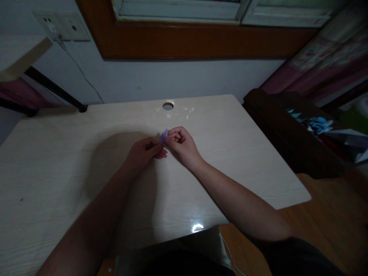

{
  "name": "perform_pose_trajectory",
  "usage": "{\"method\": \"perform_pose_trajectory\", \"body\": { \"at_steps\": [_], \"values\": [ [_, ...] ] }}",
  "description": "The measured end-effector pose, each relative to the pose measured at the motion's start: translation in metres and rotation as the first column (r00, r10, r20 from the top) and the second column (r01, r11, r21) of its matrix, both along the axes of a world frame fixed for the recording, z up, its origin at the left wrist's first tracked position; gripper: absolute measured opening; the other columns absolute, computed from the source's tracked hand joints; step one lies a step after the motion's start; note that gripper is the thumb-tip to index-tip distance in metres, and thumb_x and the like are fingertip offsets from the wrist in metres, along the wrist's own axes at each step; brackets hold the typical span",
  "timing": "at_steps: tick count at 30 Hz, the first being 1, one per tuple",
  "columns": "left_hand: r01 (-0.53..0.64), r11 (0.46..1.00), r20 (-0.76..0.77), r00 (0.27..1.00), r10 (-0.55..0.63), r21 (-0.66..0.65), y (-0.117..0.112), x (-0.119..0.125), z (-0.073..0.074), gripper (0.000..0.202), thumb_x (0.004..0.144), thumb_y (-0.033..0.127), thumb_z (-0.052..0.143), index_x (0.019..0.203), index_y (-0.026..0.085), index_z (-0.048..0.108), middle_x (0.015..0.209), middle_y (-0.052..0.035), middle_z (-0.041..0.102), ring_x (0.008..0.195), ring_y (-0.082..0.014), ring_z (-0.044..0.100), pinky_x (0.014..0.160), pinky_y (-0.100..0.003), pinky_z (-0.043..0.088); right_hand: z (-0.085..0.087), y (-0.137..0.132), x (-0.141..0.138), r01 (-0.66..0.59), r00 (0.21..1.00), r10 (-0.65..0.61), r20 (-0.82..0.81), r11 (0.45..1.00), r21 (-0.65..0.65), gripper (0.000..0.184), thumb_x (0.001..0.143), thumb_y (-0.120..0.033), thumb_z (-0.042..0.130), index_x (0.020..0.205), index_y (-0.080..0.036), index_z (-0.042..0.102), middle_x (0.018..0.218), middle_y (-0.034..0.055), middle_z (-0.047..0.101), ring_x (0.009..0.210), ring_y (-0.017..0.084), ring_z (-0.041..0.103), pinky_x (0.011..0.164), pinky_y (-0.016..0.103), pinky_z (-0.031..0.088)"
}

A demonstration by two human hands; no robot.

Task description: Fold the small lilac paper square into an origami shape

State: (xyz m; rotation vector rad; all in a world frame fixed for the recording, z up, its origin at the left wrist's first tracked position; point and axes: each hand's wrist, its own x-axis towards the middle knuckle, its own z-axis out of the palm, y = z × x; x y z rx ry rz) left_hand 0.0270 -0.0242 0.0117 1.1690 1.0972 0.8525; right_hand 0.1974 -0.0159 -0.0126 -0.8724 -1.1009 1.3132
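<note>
A small folded piece of purple paper (pixel 163 135) is held between my two hands, above the middle of the pale wooden desk (pixel 230 153). My left hand (pixel 145 151) pinches its lower left side between thumb and fingers. On the other side, my right hand (pixel 181 143) grips the paper's right edge with thumb and forefinger, the other fingers curled. A pointed tip of the paper sticks up between the hands. The fingers cover its lower part, so its full shape cannot be made out.
A round cable hole (pixel 168 106) lies near the desk's back edge. Black shelf legs (pixel 82 108) stand at the back left, below a wall socket (pixel 61 27) with a white cable. To the right is a dark wooden piece of furniture (pixel 258 115) with blue items on it.
</note>
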Motion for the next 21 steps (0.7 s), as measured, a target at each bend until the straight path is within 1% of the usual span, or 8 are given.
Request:
{"method": "perform_pose_trajectory", "body": {
  "at_steps": [3, 5, 9, 16, 21],
  "values": [
    [0.007, 1.0, -0.001, 1.0, -0.007, 0.002, -0.0002, -0.001, -0.0018, 0.033, 0.076, 0.046, 0.078, 0.082, 0.016, 0.064, 0.079, -0.008, 0.078, 0.071, -0.0211, 0.076, 0.076, -0.037, 0.063, -0.0025, 0.0006, -0.0008, -0.045, 0.999, 0.046, 0.023, 0.999, -0.011, 0.042, 0.069, -0.04, 0.087, 0.095, -0.025, 0.056, 0.079, -0.0047, 0.067, 0.068, 0.011, 0.062, 0.067, 0.027, 0.048],
    [0.009, 1.0, -0.007, 1.0, -0.009, 0.0, -0.0004, -0.0012, -0.0026, 0.034, 0.076, 0.046, 0.078, 0.082, 0.016, 0.064, 0.079, -0.0081, 0.078, 0.071, -0.0213, 0.076, 0.076, -0.037, 0.063, -0.0033, 0.0011, -0.0011, -0.054, 0.998, 0.054, 0.021, 0.998, -0.018, 0.044, 0.068, -0.041, 0.087, 0.095, -0.025, 0.055, 0.078, -0.0051, 0.066, 0.067, 0.011, 0.061, 0.065, 0.026, 0.047],
    [0.012, 1.0, 0.004, 1.0, -0.012, 0.008, -0.0008, -0.0005, -0.0017, 0.034, 0.077, 0.047, 0.078, 0.081, 0.015, 0.065, 0.078, -0.0081, 0.078, 0.069, -0.0204, 0.075, 0.073, -0.034, 0.063, -0.0027, 0.0015, -0.0011, -0.037, 0.999, 0.037, 0.009, 0.999, -0.014, 0.043, 0.069, -0.04, 0.087, 0.094, -0.025, 0.056, 0.075, -0.0058, 0.066, 0.065, 0.011, 0.061, 0.065, 0.026, 0.046],
    [0.015, 1.0, -0.016, 1.0, -0.015, 0.005, -0.0015, 0.001, 0.0043, 0.035, 0.076, 0.048, 0.078, 0.08, 0.015, 0.065, 0.076, -0.0065, 0.077, 0.067, -0.0187, 0.073, 0.071, -0.032, 0.062, -0.0031, 0.0013, -0.0021, 0.008, 1.0, -0.008, -0.011, 1.0, 0.005, 0.042, 0.071, -0.039, 0.086, 0.095, -0.025, 0.055, 0.073, -0.0075, 0.065, 0.064, 0.011, 0.061, 0.066, 0.027, 0.048],
    [0.026, 0.999, -0.021, 0.999, -0.025, 0.043, -0.0012, 0.0005, 0.0026, 0.034, 0.077, 0.047, 0.077, 0.078, 0.016, 0.063, 0.072, -0.0045, 0.075, 0.064, -0.0173, 0.072, 0.068, -0.031, 0.06, -0.0019, 0.0007, -0.0022, 0.016, 0.999, -0.016, -0.047, 1.0, 0.005, 0.04, 0.073, -0.033, 0.084, 0.098, -0.026, 0.053, 0.07, -0.0088, 0.065, 0.063, 0.011, 0.06, 0.067, 0.028, 0.049]
  ]
}}
